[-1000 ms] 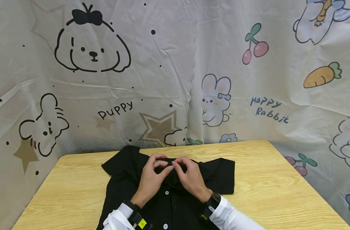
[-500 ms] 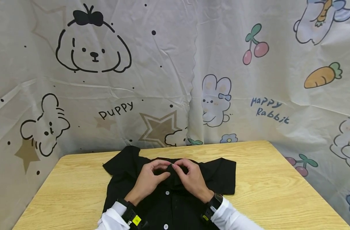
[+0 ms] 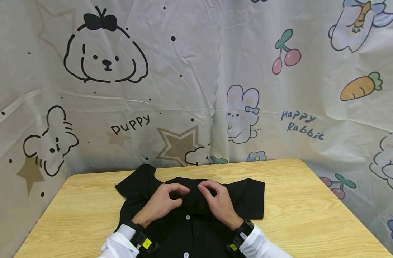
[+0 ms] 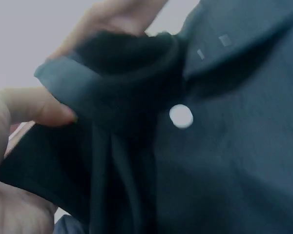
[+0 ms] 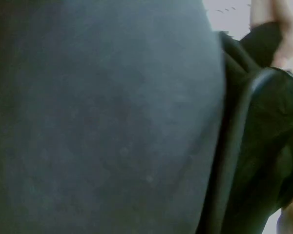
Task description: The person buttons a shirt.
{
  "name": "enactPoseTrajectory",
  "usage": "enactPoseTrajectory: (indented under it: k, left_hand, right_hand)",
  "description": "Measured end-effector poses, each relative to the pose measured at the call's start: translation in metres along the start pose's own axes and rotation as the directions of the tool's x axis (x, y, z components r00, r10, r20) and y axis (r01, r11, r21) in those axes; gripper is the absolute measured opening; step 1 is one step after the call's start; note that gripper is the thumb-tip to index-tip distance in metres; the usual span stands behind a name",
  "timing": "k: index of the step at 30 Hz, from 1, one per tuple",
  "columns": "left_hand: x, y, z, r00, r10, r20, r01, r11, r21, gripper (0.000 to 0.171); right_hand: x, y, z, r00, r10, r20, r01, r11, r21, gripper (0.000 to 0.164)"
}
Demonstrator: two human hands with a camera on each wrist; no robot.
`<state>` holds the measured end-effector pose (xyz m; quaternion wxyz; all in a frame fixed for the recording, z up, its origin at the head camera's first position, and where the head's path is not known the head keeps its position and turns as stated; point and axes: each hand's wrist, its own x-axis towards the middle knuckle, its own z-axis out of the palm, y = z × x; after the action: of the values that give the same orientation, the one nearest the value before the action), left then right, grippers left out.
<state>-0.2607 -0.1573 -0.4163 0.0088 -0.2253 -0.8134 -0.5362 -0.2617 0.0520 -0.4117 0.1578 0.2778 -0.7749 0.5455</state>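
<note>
A black short-sleeved shirt [image 3: 170, 234] with white buttons [image 3: 188, 217] lies on the table, its collar [image 3: 192, 195] towards the far edge. My left hand [image 3: 159, 203] holds the collar's left part, thumb and fingers curled about the cloth. In the left wrist view, the thumb [image 4: 56, 112] lies on the collar's edge, with fingers behind it and a white button [image 4: 181, 116] to the right. My right hand [image 3: 223, 205] pinches the collar's right side between thumb and forefinger. Dark cloth [image 5: 112, 117] fills most of the right wrist view, hiding much of that hand.
The wooden table [image 3: 306, 211] extends on both sides of the shirt. Behind it hangs a pale curtain [image 3: 183, 89] printed with cartoon animals. The shirt's sleeves [image 3: 249, 199] spread outwards to either side.
My hands have drawn apart from where their fingertips nearly met. The left one has shifted left and slightly down, and more of the collar shows between them.
</note>
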Motion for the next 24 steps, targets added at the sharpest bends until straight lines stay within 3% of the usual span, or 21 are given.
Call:
enactPoseTrajectory:
  k: [4, 7, 10, 13, 17, 20, 24]
  left_hand:
    - [0.0, -0.006, 0.004, 0.994, 0.063, -0.088, -0.051, 0.99, 0.134, 0.018]
    - [0.001, -0.01, 0.008, 0.977, 0.121, -0.177, -0.078, 0.97, 0.23, 0.018]
    - [0.002, -0.011, 0.012, 0.958, 0.156, -0.241, -0.085, 0.956, 0.281, 0.017]
    - [0.002, -0.009, 0.013, 0.956, 0.132, -0.262, -0.063, 0.965, 0.254, 0.014]
    - [0.001, -0.004, 0.01, 0.973, 0.029, -0.227, -0.001, 0.992, 0.124, 0.01]
    - [-0.001, -0.002, 0.008, 0.981, -0.013, -0.195, 0.026, 0.998, 0.063, 0.008]
    - [-0.002, -0.001, 0.007, 0.984, -0.005, -0.179, 0.018, 0.997, 0.073, 0.008]
  right_hand:
    - [-0.002, 0.012, -0.003, 0.999, 0.02, 0.042, -0.021, 1.0, 0.023, 0.008]
    - [-0.004, 0.027, 0.001, 0.986, -0.048, 0.159, 0.052, 0.998, -0.019, 0.007]
    - [-0.005, 0.034, 0.007, 0.965, -0.136, 0.226, 0.156, 0.985, -0.072, 0.006]
    - [-0.003, 0.033, 0.012, 0.951, -0.232, 0.203, 0.263, 0.955, -0.138, 0.006]
    - [-0.001, 0.028, 0.014, 0.936, -0.331, 0.118, 0.35, 0.908, -0.231, 0.005]
    - [-0.001, 0.027, 0.014, 0.925, -0.372, 0.075, 0.378, 0.886, -0.267, 0.006]
    - [-0.001, 0.027, 0.015, 0.921, -0.385, 0.061, 0.386, 0.878, -0.283, 0.006]
